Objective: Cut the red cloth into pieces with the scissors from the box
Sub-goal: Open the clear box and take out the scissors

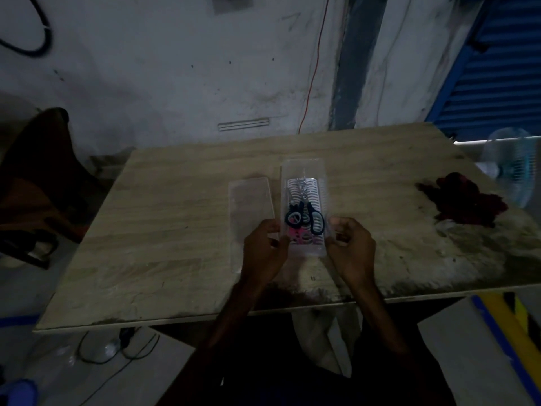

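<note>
A clear plastic box [304,168] stands lidless in the middle of the table. Inside it lie scissors [306,218] with dark handles toward me, on top of a pink and white patterned card. My left hand [265,247] grips the box's near left side. My right hand [351,244] holds its near right side with curled fingers. The red cloth [468,200] lies crumpled at the table's right edge, well apart from both hands.
The box's clear lid [251,212] lies flat just left of the box. The wooden table [175,230] has a worn near right corner. A small fan [515,168] stands beyond the right edge, a dark chair [38,183] to the left.
</note>
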`<state>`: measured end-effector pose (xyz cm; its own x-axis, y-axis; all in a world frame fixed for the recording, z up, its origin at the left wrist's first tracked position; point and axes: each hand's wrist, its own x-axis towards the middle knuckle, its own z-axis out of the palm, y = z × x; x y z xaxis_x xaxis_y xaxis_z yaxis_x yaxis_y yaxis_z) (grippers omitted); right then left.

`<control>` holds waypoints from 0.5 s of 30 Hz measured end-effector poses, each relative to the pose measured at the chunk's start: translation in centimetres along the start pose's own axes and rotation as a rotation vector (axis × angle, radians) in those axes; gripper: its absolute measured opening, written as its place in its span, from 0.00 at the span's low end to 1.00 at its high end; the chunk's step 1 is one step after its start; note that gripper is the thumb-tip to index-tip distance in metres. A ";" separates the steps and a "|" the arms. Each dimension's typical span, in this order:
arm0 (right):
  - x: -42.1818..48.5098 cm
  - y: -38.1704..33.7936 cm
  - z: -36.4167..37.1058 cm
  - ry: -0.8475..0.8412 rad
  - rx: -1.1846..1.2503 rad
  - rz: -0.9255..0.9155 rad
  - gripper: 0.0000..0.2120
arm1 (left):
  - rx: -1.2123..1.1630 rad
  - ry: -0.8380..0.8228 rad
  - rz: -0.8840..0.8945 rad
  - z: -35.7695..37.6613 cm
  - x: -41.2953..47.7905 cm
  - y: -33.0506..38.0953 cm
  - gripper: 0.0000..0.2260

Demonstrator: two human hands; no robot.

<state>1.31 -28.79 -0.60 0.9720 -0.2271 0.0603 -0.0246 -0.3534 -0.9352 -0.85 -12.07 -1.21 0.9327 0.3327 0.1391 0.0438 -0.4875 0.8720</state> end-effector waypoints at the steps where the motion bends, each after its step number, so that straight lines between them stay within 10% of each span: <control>1: -0.3 -0.1 0.0 -0.008 -0.015 0.009 0.17 | -0.003 0.006 -0.011 -0.2 -0.2 0.0 0.12; 15: 4.1 -4.2 0.2 -0.164 -0.407 -0.293 0.08 | 0.026 0.035 -0.041 -1.1 0.1 0.0 0.13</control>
<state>5.47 -28.05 3.53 0.9746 0.0678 0.2133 0.1971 -0.7120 -0.6740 -1.12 -11.16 -0.66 0.9170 0.3805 0.1197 0.0920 -0.4936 0.8648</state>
